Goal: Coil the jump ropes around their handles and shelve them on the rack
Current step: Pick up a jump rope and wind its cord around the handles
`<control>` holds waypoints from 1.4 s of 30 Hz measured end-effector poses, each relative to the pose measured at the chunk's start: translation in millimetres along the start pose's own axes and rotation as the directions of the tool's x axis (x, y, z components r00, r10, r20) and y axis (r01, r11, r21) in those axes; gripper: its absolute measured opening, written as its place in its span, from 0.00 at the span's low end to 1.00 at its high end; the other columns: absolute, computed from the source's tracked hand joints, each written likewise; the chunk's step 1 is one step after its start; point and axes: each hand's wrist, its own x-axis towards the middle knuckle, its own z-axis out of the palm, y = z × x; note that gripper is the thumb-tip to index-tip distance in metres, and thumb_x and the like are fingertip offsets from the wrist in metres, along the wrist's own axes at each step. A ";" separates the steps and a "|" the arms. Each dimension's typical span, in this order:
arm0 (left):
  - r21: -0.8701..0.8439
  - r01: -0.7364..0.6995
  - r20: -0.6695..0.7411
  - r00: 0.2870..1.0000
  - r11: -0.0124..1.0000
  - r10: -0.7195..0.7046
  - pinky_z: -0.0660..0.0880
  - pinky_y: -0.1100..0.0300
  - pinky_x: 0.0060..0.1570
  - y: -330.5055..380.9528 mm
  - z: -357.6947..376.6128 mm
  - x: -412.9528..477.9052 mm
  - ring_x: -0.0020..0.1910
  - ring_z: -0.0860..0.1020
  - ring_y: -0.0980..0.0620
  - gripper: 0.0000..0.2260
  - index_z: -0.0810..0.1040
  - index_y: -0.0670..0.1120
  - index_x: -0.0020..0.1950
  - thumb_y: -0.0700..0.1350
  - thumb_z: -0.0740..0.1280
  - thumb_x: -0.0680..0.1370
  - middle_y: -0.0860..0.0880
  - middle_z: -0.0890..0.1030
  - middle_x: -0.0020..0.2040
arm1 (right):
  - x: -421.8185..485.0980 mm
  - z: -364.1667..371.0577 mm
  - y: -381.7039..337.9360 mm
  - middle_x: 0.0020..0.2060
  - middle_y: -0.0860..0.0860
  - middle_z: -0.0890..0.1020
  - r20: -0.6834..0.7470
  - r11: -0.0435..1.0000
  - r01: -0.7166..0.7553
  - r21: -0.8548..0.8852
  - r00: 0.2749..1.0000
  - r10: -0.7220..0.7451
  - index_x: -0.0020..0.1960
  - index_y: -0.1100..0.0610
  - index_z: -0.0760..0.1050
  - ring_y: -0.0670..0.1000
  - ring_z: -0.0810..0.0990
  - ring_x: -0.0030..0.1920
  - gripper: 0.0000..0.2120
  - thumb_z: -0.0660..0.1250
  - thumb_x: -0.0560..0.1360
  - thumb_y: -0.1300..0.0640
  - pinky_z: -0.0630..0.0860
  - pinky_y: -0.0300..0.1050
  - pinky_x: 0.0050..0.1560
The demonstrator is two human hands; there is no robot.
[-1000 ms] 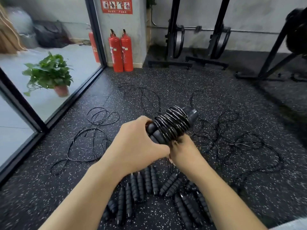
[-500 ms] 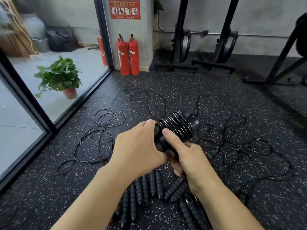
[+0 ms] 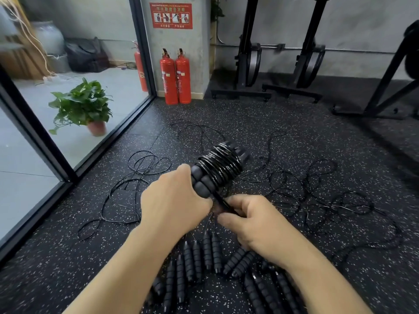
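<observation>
Two rope-wound handles [image 3: 204,182] are gripped at their near end by the left hand [image 3: 174,200], long axis running far-right. The rope tail [image 3: 223,201] is pinched just nearer by the curled right hand [image 3: 256,220].

A gym: black speckled rubber flooring [image 3: 294,123], black exercise machines [image 3: 247,62] lined along the concrete wall [image 3: 353,23], and many jump ropes [image 3: 208,250] strewn on the floor. Two red fire extinguishers [image 3: 175,80] stand beneath a safety sign [image 3: 171,15] beside a glass wall [image 3: 34,141].
</observation>
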 end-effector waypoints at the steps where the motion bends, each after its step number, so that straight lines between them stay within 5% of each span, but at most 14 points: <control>1: 0.009 -0.001 0.002 1.000 1.000 0.001 0.68 0.57 0.39 -1.4 0.8 0.5 0.46 0.79 0.44 0.11 0.69 0.51 0.45 0.55 0.67 0.71 0.54 0.77 0.42 | -0.5 0.2 1.7 0.24 0.44 0.71 -0.004 0.994 0.012 -0.108 1.000 -0.013 0.49 0.56 0.77 0.44 0.67 0.23 0.04 0.64 0.78 0.56 0.66 0.43 0.28; 6: 0.099 0.014 -0.016 1.000 0.995 -0.012 0.66 0.56 0.38 -5.5 1.7 3.1 0.44 0.78 0.43 0.11 0.69 0.51 0.46 0.55 0.65 0.72 0.53 0.76 0.41 | -18.8 0.6 -7.5 0.39 0.45 0.78 -0.091 0.780 -0.033 -0.625 0.995 -0.031 0.51 0.49 0.71 0.51 0.78 0.42 0.13 0.52 0.82 0.44 0.75 0.50 0.48; 11: 0.233 -0.064 0.009 0.998 0.971 0.063 0.62 0.56 0.36 1.4 7.0 -0.9 0.49 0.80 0.45 0.10 0.67 0.52 0.48 0.55 0.64 0.75 0.52 0.77 0.45 | -32.0 2.3 -29.3 0.35 0.47 0.75 -0.168 0.683 -0.021 -0.730 0.974 -0.150 0.38 0.52 0.64 0.52 0.76 0.39 0.20 0.47 0.81 0.41 0.74 0.49 0.45; 15: 0.353 -0.217 0.092 0.976 0.910 0.197 0.58 0.57 0.30 8.4 10.2 -6.1 0.48 0.80 0.48 0.12 0.65 0.54 0.50 0.55 0.66 0.75 0.53 0.75 0.46 | -26.5 -7.6 -31.4 0.30 0.47 0.71 -0.171 0.668 0.033 -0.743 0.956 -0.237 0.34 0.54 0.64 0.52 0.71 0.36 0.21 0.54 0.80 0.42 0.72 0.48 0.41; 19: 0.346 -0.457 0.242 0.887 0.819 0.393 0.59 0.57 0.30 14.4 10.2 -12.5 0.52 0.78 0.49 0.11 0.65 0.56 0.54 0.52 0.65 0.75 0.53 0.68 0.45 | -15.9 -26.5 -28.4 0.29 0.46 0.74 -0.114 0.705 0.064 -0.707 0.973 -0.202 0.37 0.51 0.74 0.50 0.74 0.37 0.16 0.64 0.76 0.41 0.74 0.47 0.43; 25: 0.154 -0.638 0.426 0.732 0.754 0.532 0.74 0.54 0.49 7.8 1.7 -12.9 0.56 0.73 0.52 0.09 0.65 0.59 0.52 0.51 0.63 0.75 0.57 0.67 0.47 | 2.4 -39.1 -8.0 0.23 0.45 0.74 -0.038 0.872 0.111 -0.478 0.989 -0.146 0.31 0.52 0.78 0.44 0.70 0.28 0.15 0.78 0.62 0.43 0.70 0.45 0.35; 29: 0.009 -0.633 0.489 0.678 0.774 0.549 0.76 0.53 0.49 9.0 -1.9 -17.7 0.49 0.75 0.54 0.10 0.64 0.57 0.44 0.48 0.66 0.72 0.56 0.72 0.45 | 3.6 -44.7 -3.9 0.22 0.49 0.70 0.051 0.970 0.147 -0.192 0.989 -0.139 0.29 0.60 0.74 0.46 0.65 0.25 0.17 0.81 0.62 0.52 0.62 0.38 0.27; 32: -0.116 -0.604 0.517 0.641 0.789 0.567 0.76 0.55 0.46 10.8 -5.5 -18.2 0.43 0.75 0.56 0.09 0.68 0.55 0.45 0.47 0.67 0.71 0.56 0.74 0.44 | 8.4 -47.2 4.5 0.25 0.56 0.67 0.015 0.988 0.154 -0.029 0.988 -0.153 0.32 0.71 0.69 0.50 0.61 0.27 0.26 0.77 0.61 0.50 0.56 0.41 0.28; 36: -0.237 -0.571 0.513 0.613 0.786 0.600 0.75 0.56 0.45 10.4 -9.7 -19.0 0.43 0.75 0.58 0.09 0.69 0.55 0.42 0.45 0.68 0.70 0.57 0.75 0.44 | 15.1 -43.2 13.0 0.22 0.50 0.64 -0.042 0.985 0.154 0.078 0.988 -0.151 0.25 0.57 0.65 0.46 0.57 0.24 0.22 0.73 0.65 0.47 0.54 0.41 0.27; 40: -0.256 -0.604 0.514 0.577 0.755 0.635 0.74 0.56 0.47 12.3 -5.5 -24.1 0.43 0.73 0.56 0.14 0.66 0.62 0.38 0.45 0.68 0.70 0.57 0.73 0.41 | 16.1 -37.7 8.5 0.22 0.54 0.64 -0.079 0.983 0.156 0.099 0.986 -0.148 0.24 0.57 0.64 0.46 0.57 0.22 0.25 0.67 0.67 0.41 0.68 0.37 0.30; 42: -0.280 -0.593 0.523 0.565 0.755 0.638 0.73 0.58 0.46 13.9 -5.5 -25.8 0.42 0.72 0.57 0.16 0.65 0.63 0.37 0.44 0.68 0.69 0.57 0.72 0.41 | 16.6 -36.2 10.3 0.24 0.57 0.65 -0.099 0.986 0.143 0.089 0.986 -0.134 0.22 0.53 0.65 0.46 0.57 0.22 0.25 0.66 0.67 0.38 0.76 0.48 0.36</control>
